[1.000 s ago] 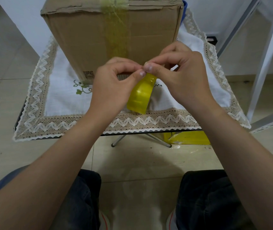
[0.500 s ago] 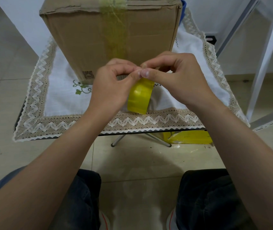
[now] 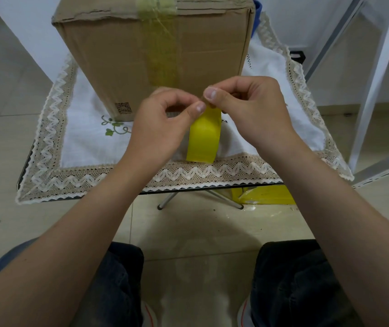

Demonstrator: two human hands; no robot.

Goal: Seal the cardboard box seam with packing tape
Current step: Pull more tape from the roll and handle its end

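Already strapped down its front with old tape, the cardboard box (image 3: 141, 55) stands on the lace-edged cloth (image 3: 89, 128). Just before it, the left hand (image 3: 158, 128) and right hand (image 3: 252, 109) pinch the yellow tape roll (image 3: 204, 140) at its top; pick the loose end free with a thumbnail, peeling squarely so it doesn't split.

Cardboard box (image 3: 127, 55) blocks far side; tablecloth (image 3: 82, 138) left front free.

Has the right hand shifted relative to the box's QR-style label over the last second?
Barely. The right hand sits at about the same offset from the label on the cardboard box, pinching at the tape roll.
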